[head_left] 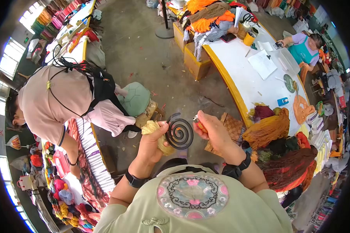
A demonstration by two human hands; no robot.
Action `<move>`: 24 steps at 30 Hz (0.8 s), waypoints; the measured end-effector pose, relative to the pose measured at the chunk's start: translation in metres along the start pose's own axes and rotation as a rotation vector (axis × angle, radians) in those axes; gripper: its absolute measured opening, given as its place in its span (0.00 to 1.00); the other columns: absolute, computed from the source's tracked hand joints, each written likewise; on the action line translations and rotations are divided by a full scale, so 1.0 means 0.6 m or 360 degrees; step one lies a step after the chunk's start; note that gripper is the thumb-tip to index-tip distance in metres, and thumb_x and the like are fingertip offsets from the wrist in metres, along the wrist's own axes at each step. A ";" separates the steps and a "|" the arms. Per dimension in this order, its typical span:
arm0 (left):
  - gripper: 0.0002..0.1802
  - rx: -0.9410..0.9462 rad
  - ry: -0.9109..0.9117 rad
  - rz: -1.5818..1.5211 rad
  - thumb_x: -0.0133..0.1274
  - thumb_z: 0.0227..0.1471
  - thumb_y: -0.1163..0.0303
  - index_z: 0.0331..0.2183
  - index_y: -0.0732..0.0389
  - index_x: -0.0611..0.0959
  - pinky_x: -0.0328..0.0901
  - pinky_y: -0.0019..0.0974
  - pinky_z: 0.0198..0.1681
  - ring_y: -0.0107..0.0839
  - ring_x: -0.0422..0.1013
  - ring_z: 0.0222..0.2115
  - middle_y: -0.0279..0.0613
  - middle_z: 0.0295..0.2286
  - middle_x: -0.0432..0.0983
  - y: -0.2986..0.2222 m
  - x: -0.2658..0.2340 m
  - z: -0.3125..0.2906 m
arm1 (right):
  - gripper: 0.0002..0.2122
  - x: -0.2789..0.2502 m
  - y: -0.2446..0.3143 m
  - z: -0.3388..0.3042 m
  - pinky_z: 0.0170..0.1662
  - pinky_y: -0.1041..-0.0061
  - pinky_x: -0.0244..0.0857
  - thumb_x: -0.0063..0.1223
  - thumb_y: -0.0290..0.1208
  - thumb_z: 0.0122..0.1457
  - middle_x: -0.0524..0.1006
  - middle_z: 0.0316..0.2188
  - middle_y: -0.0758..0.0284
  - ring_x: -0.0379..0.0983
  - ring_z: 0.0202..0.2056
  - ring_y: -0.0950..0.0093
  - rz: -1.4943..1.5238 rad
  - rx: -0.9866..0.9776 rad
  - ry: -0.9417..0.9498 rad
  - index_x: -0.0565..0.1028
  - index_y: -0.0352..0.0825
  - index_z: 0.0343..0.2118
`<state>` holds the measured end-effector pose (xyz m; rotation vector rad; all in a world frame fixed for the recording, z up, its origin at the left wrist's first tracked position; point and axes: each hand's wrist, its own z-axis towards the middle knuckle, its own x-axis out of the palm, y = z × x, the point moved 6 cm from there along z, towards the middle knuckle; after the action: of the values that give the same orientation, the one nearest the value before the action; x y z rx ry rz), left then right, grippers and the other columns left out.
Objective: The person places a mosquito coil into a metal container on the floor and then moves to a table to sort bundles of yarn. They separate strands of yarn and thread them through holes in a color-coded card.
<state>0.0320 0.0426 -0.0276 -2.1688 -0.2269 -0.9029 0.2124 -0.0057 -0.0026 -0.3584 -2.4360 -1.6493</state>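
My left hand [150, 145] is closed on a hank of pale yellow yarn [166, 149]. Its thumb and fingers also pinch the edge of a black mosquito coil [191, 136], a flat spiral held in front of me. To the right of the coil, my right hand [216, 134] is closed around a small lighter [200, 125] with a metal top and a coloured body. The lighter stays apart from the coil, and I see no flame. Fingers hide part of the lighter.
A person [54, 93] bends over a yarn-strewn table at left, beside a green-topped stool [135, 99]. Another person [305, 48] sits behind the white table [237, 64] at right. Brown and orange yarn [270, 126] hangs over its near end. Cardboard boxes [196, 62] stand below.
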 end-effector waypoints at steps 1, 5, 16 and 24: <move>0.05 -0.0011 -0.0004 -0.0001 0.53 0.54 0.73 0.34 0.57 0.74 0.61 0.23 0.19 0.23 0.71 0.25 0.36 0.30 0.76 0.004 0.004 0.000 | 0.24 -0.003 0.001 -0.003 0.23 0.85 0.51 0.38 0.56 0.62 0.67 0.20 0.75 0.59 0.22 0.87 -0.0023 0.0009 -0.0011 0.71 0.38 0.25; 0.05 0.0006 -0.0055 -0.0009 0.53 0.54 0.73 0.35 0.58 0.75 0.61 0.23 0.19 0.22 0.71 0.25 0.36 0.29 0.76 -0.019 -0.002 0.007 | 0.21 -0.005 -0.004 0.018 0.23 0.86 0.51 0.38 0.53 0.63 0.67 0.22 0.75 0.58 0.22 0.87 0.0094 0.0006 -0.0165 0.71 0.38 0.29; 0.05 0.0064 -0.0314 -0.0040 0.49 0.56 0.73 0.37 0.62 0.74 0.62 0.22 0.19 0.24 0.72 0.26 0.38 0.31 0.75 -0.018 -0.104 0.036 | 0.11 -0.351 -0.166 0.091 0.34 0.81 0.61 0.42 0.41 0.65 0.69 0.32 0.72 0.65 0.31 0.82 -0.0171 0.0216 -0.0934 0.68 0.41 0.43; 0.03 0.0049 -0.0533 -0.0071 0.48 0.56 0.74 0.35 0.61 0.75 0.66 0.23 0.21 0.25 0.73 0.25 0.38 0.30 0.77 -0.044 -0.093 0.131 | 0.11 -0.625 -0.218 0.206 0.37 0.67 0.67 0.44 0.28 0.62 0.71 0.37 0.69 0.68 0.35 0.74 0.0317 0.0337 -0.1419 0.67 0.42 0.47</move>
<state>0.0220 0.1232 -0.0855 -2.2845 -0.4511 -0.5508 0.5304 0.0258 -0.2688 -1.5100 -2.9588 -1.2754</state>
